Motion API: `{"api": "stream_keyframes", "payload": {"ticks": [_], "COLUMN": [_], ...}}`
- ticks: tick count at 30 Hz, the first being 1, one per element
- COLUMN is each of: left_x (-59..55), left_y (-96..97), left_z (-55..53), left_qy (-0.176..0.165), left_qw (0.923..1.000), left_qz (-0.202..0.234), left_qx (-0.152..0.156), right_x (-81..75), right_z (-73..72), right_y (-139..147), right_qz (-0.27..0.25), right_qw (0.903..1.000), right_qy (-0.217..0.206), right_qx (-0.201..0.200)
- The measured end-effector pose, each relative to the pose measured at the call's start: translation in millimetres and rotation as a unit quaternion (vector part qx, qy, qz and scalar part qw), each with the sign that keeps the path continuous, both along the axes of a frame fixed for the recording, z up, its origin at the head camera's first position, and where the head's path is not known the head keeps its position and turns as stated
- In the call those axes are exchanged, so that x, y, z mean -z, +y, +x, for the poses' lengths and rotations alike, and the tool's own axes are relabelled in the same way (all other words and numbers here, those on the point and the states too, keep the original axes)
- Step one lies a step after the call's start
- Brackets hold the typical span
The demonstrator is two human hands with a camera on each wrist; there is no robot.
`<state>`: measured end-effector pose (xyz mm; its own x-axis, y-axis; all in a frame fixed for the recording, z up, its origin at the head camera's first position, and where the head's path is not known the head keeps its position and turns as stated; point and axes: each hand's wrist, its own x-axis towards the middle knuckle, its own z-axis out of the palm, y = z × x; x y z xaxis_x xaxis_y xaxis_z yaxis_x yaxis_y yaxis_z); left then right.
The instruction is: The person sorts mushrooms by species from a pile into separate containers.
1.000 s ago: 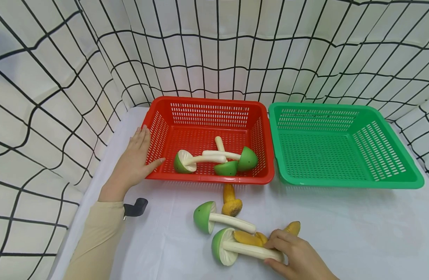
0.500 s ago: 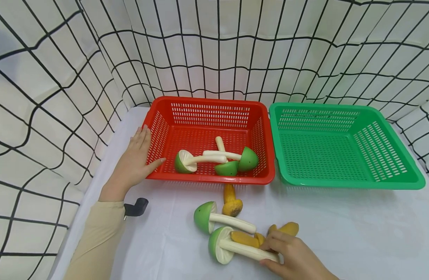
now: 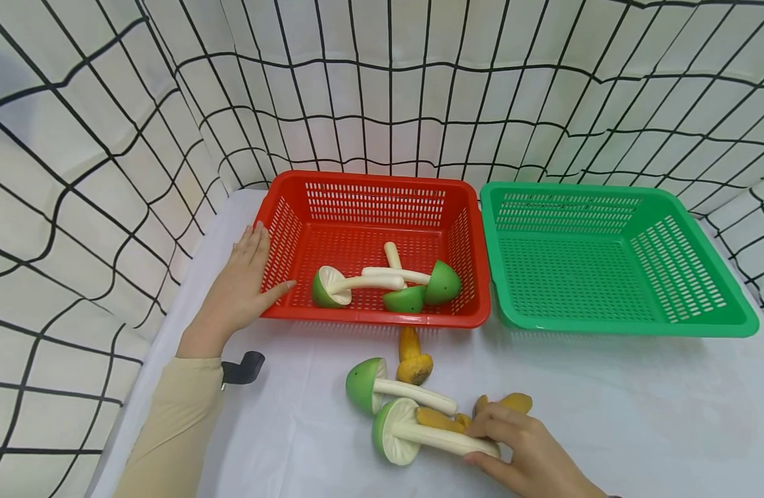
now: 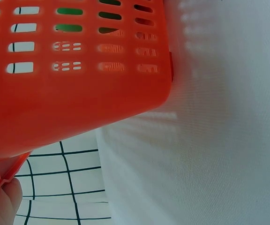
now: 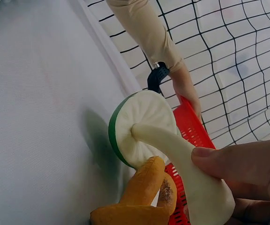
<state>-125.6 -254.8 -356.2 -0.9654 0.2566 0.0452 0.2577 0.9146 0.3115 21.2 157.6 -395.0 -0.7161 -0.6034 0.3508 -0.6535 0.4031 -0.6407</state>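
In the head view, my right hand pinches the pale stem end of a green-capped toy mushroom, thumb on the near side. The right wrist view shows that mushroom's white underside and my thumb against the stem. Yellow toy mushrooms lie just behind it, partly covered by the stem and my fingers. My left hand rests on the left rim of the red basket, fingers straight along its side and thumb over the front corner. Several green-capped mushrooms lie inside that basket.
A green basket stands right of the red one. Another green-capped mushroom and a yellow mushroom lie on the white cloth before the red basket. Black wire mesh encloses the back and sides.
My right hand has shifted the gripped mushroom slightly left, then a little away from me; its cap sits slightly higher in the view. The left hand stays on the red basket.
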Motion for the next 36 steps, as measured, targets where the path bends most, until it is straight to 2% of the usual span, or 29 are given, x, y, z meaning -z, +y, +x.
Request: {"api": "stream_keyframes", "payload": {"ticks": [12, 17, 22, 26, 32, 36], "left_x": [4.5, 3.9, 2.9, 1.1, -0.6, 1.1], "left_y": [-1.3, -0.3, 0.2, 0.1, 0.5, -0.4], "left_z": [-0.6, 0.0, -0.8, -0.5, -0.1, -1.0], "left_qy": [0.008, 0.007, 0.003, -0.003, -0.007, -0.006], "left_qw": [0.9999, 0.9999, 0.9999, 1.0, 0.9999, 1.0], "left_qz": [0.005, 0.01, 0.008, 0.002, 0.001, 0.001], "left_qx": [-0.004, -0.006, -0.008, -0.009, -0.009, -0.007], "right_x": [-3.6, -7.4, -14.3, -15.5, -20.7, -22.8], "right_z": [-7.0, -9.6, -12.9, -15.4, -16.1, -18.5], "right_y": [2.6, 2.2, 2.9, 2.7, 2.5, 1.2], "right_qz": [-0.063, -0.087, -0.083, -0.091, -0.072, -0.082], "right_qw": [0.9979, 0.9958, 0.9954, 0.9948, 0.9933, 0.9932], "right_qy": [-0.004, -0.027, -0.039, -0.015, -0.04, -0.02], "right_qx": [0.009, 0.008, 0.03, 0.044, 0.081, 0.081]}}
